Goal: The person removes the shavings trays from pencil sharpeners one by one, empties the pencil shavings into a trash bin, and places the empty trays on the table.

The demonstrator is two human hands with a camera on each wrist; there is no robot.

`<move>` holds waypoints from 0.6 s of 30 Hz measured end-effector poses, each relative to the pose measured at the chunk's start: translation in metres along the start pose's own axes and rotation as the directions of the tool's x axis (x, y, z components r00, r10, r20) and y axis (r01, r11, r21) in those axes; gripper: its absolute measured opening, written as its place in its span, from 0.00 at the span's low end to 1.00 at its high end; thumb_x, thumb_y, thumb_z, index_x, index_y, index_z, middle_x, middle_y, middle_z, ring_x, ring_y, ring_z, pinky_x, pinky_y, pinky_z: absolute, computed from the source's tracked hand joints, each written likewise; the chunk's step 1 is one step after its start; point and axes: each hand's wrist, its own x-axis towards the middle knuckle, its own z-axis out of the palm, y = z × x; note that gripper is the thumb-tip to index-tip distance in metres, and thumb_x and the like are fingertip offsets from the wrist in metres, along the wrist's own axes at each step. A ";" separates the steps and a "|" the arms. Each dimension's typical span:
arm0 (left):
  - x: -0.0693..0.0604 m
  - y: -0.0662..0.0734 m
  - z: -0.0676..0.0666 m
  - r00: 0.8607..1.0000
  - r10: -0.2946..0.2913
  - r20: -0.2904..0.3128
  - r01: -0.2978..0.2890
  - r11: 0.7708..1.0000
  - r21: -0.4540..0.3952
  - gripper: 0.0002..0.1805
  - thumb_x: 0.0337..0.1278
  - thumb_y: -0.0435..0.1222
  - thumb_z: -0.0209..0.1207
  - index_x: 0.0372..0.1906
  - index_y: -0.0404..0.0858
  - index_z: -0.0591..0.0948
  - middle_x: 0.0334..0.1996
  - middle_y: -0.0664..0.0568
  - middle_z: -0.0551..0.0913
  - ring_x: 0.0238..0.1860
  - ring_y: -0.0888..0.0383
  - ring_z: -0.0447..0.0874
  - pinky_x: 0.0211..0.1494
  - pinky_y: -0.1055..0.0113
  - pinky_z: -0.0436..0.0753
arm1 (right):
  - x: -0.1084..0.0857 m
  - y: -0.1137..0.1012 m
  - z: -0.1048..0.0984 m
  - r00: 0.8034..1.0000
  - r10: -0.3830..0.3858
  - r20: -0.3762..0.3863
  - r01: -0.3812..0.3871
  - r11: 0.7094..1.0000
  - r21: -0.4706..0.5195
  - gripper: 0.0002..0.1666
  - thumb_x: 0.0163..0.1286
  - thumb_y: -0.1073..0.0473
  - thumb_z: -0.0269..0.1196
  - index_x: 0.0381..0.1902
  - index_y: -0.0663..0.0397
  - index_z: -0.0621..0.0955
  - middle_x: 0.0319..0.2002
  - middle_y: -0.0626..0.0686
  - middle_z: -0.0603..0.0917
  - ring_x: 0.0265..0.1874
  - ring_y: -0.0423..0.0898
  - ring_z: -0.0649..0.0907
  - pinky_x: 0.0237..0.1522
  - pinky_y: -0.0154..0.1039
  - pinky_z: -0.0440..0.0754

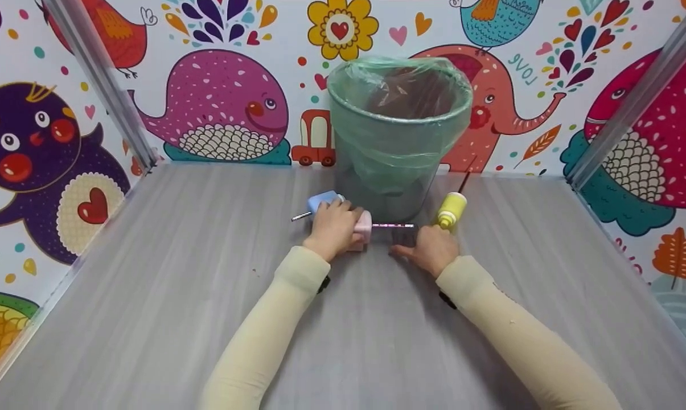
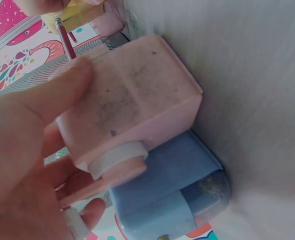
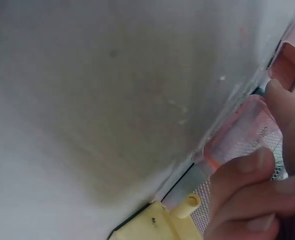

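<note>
Cream sleeves [image 1: 271, 327] span the counter [image 1: 343, 359] before a lined bin [image 1: 397, 119]. Left hand [image 1: 332, 228], partly closed, grips a pink sharpener [image 2: 137, 85] touching a blue sharpener [image 2: 152, 180], presumably steadying it; right hand [image 1: 437, 249], fingers bent, seems to pinch a clear drawer [image 3: 243, 130] near the pink sharpener's opening.

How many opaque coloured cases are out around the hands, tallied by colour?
Blue case: 1
Pink case, held by the left hand: 1
Yellow case: 1
Total: 3
</note>
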 end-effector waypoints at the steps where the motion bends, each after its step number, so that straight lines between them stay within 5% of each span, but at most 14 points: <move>1: 0.000 0.000 0.000 1.000 0.004 -0.006 -0.004 1.000 0.003 0.33 0.63 0.53 0.62 0.70 0.45 0.73 0.69 0.45 0.75 0.71 0.46 0.68 0.76 0.44 0.64 | 0.001 0.000 0.000 1.000 -0.005 -0.005 0.005 1.000 -0.008 0.41 0.56 0.28 0.69 0.32 0.65 0.85 0.21 0.56 0.83 0.21 0.49 0.79 0.34 0.50 0.85; 7: 0.000 -0.002 -0.001 0.999 0.029 -0.035 -0.029 0.999 0.014 0.32 0.63 0.53 0.63 0.68 0.44 0.75 0.65 0.45 0.78 0.67 0.46 0.70 0.71 0.46 0.68 | 0.003 0.001 0.001 0.999 -0.020 -0.047 0.017 0.998 -0.068 0.41 0.56 0.28 0.69 0.31 0.66 0.85 0.21 0.58 0.84 0.20 0.49 0.79 0.36 0.54 0.86; 18: -0.001 -0.001 -0.001 1.000 0.013 -0.009 -0.012 1.000 0.011 0.33 0.63 0.54 0.62 0.70 0.45 0.74 0.67 0.45 0.76 0.69 0.46 0.69 0.74 0.45 0.66 | 0.006 0.001 -0.001 1.000 0.005 0.021 -0.003 0.996 -0.084 0.44 0.56 0.26 0.68 0.38 0.67 0.85 0.28 0.60 0.86 0.25 0.51 0.82 0.44 0.55 0.86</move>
